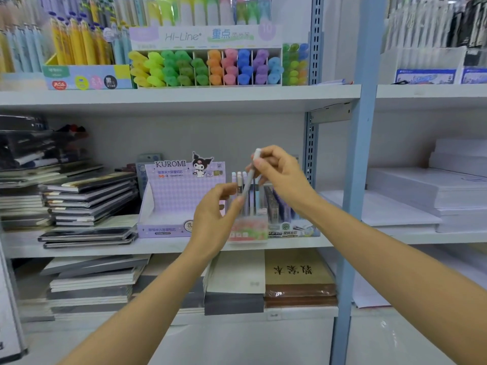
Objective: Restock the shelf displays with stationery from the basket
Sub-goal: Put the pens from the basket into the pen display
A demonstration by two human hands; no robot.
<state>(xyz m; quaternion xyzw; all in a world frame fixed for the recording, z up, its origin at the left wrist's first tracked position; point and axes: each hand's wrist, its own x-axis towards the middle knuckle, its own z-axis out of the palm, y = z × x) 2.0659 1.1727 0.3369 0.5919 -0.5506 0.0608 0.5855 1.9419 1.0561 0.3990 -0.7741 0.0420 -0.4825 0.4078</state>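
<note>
Looking along the pen (249,177), I judged the coming move to hang on its long axis — it stood nearly upright, top tipped a little to the right, lower end pointing down toward the pink display box (247,230) on the middle shelf (168,246), just in front of the standing pens (252,204) there. The right hand (283,177) pinched its upper part; the left hand (214,210) pinched its lower end and lay nearer the box. The pen looked slim, pale grey-white, with a rounded white cap — easy to slot in, I thought, if kept upright.
</note>
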